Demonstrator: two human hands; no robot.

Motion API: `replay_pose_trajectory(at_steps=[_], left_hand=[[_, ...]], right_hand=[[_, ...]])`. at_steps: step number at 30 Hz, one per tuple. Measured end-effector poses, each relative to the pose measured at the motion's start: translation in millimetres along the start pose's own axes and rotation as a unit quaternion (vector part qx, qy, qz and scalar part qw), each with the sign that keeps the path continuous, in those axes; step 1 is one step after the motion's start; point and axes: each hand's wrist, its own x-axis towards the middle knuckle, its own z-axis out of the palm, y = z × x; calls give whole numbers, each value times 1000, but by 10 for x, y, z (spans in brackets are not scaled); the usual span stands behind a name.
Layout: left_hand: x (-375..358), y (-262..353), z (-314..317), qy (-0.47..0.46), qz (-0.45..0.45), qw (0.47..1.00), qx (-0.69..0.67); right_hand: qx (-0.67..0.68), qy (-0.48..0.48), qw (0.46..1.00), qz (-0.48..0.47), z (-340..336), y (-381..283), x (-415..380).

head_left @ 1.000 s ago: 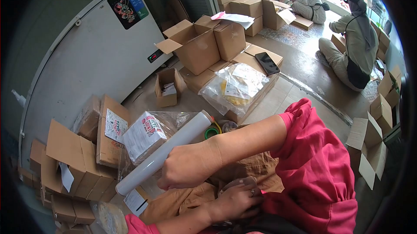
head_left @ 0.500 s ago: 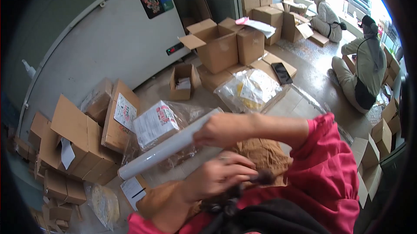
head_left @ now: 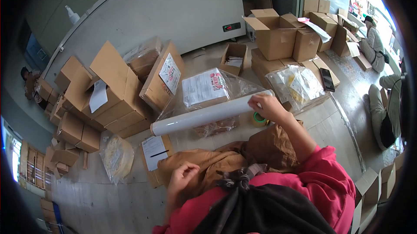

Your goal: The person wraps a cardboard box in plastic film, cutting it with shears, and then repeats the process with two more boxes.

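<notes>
The long white roll of stretch film (head_left: 208, 113) lies nearly level, left to right; the right hand (head_left: 266, 106) grips its right end, while the left hand (head_left: 181, 177), loosely curled, holds nothing.

Film roll (head_left: 204, 115) lies before the wrapped package (head_left: 205, 88) (boxes (head_left: 108, 90) left).

White roll of film (head_left: 208, 114), pale and plain. Pink sleeve (head_left: 323, 169) beside tan-brown trousers (head_left: 243, 158). A green tape ring (head_left: 259, 119) sits on the grey floor (head_left: 108, 199). Brown cardboard boxes (head_left: 113, 90) all around; white printed label with red lettering (head_left: 204, 88); black phone (head_left: 326, 79).
</notes>
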Motion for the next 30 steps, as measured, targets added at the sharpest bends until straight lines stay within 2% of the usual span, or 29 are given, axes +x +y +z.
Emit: replay_pose_trajectory(at_steps=[1,3,5,7,8,10,11,13,15,16,17,19,20,21,23,24,26,27,28,29,30], left_hand=[[63,-31,-1,151,81,984,-52],[199,63,-164,301,142,942,-40],[324,4,-667,418,159,894,25],[505,-137,-1146,498,152,850,-72],[584,-218,-1323,502,154,847,-76],[767,-483,-1541,488,71,866,-82],[844,-721,-1644,436,31,891,-123],[938,-977,-1563,380,42,919,-95],[858,-1083,-1590,411,48,907,-80],[768,-660,-1336,432,51,899,-48],[773,-637,-1349,394,115,909,-73],[760,-701,-1429,396,134,908,-36],[735,-676,-1483,398,129,907,-35],[692,-614,-1545,394,93,914,-14],[635,-545,-1560,392,52,919,11],[643,-518,-1503,404,-13,915,-16],[667,-617,-1509,404,-116,907,-32],[668,-775,-1518,402,-115,908,-31],[670,-945,-1516,347,-139,927,-34],[668,-1086,-1523,290,-163,942,-37],[671,-1173,-1552,288,-159,944,-38]], right_hand=[[-5,2,1000,-4,-20,28,92],[-94,181,978,32,-42,93,237],[-92,216,964,126,-44,340,222],[-74,288,932,206,72,553,16],[-75,286,934,201,174,670,-95],[32,271,917,291,436,993,-413],[240,282,874,314,619,1126,-525],[437,250,810,301,679,1194,-691],[394,224,850,271,612,1316,-746],[410,225,845,260,543,1255,-721],[406,225,844,270,475,1191,-713],[419,204,834,295,342,1090,-641],[362,208,863,283,280,1058,-580],[366,203,862,286,192,968,-501],[129,177,914,342,37,785,-365],[75,152,910,378,40,771,-348],[33,116,916,383,138,848,-414],[-12,81,920,383,183,910,-443],[1,41,909,414,241,992,-453],[-1,43,909,415,346,1101,-485],[7,27,900,435,480,1238,-529]])
